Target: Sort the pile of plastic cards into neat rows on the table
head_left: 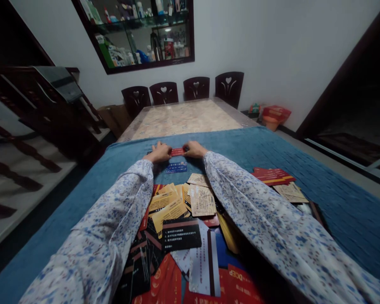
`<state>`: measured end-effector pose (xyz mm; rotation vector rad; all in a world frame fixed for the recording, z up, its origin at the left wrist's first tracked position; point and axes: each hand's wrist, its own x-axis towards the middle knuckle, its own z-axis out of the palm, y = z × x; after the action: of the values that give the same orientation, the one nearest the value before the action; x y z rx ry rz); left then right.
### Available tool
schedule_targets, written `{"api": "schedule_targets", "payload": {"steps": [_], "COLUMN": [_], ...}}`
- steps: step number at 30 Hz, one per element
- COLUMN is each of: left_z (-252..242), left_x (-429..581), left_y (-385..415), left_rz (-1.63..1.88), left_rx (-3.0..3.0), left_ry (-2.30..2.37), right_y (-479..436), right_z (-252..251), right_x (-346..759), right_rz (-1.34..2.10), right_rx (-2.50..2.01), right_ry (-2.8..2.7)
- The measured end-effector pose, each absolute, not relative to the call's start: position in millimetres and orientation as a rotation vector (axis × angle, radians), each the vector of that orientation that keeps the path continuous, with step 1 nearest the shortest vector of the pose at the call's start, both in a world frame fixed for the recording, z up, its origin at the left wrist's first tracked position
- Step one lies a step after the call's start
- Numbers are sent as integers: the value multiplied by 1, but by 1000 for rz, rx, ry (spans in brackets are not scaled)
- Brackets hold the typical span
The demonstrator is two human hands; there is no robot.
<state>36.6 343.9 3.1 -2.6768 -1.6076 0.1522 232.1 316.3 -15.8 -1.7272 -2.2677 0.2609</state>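
At the far part of the blue cloth, a red card (pixel 177 151) with pale print lies between my two hands. My left hand (pixel 158 152) has its fingers bent at the card's left end, and my right hand (pixel 194 149) pinches its right end. A dark edge of something shows by my left fingers, mostly hidden. Just nearer lies a blue card (pixel 176 167) with white lettering. Between my forearms spreads a loose heap of cards: yellow cards (pixel 167 211), a cream card (pixel 202 200), a black card (pixel 181 234), a white striped card (pixel 205 264) and red cards (pixel 166 280).
Red cards (pixel 274 176) and cream cards (pixel 290 192) lie right of my right forearm, on the blue cloth (pixel 304 164). Beyond is the bare tabletop (pixel 190 116), with several dark chairs (pixel 196 88) behind it. A wooden railing (pixel 28 122) stands left.
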Motion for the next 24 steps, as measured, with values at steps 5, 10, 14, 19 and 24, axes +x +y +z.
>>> {"api": "schedule_targets", "payload": {"steps": [5, 10, 14, 19, 24], "left_z": [5, 5, 3, 3, 8], "left_x": [36, 37, 36, 30, 26], "left_y": [339, 333, 326, 316, 305], "left_rz": [143, 124, 27, -18, -43], "left_rx": [-2681, -2686, -2668, -2667, -2653], "left_ry": [-1602, -1617, -1600, -1511, -1516], "right_y": [315, 313, 308, 299, 290], "right_z": [-15, -14, -12, -7, -3], "right_x": [232, 231, 230, 229, 228], "right_rz": [265, 257, 230, 205, 146], "right_rx": [-1733, -1739, -1727, -1709, -1652], "right_ry": [-2263, -2276, -2298, -2322, -2328]}}
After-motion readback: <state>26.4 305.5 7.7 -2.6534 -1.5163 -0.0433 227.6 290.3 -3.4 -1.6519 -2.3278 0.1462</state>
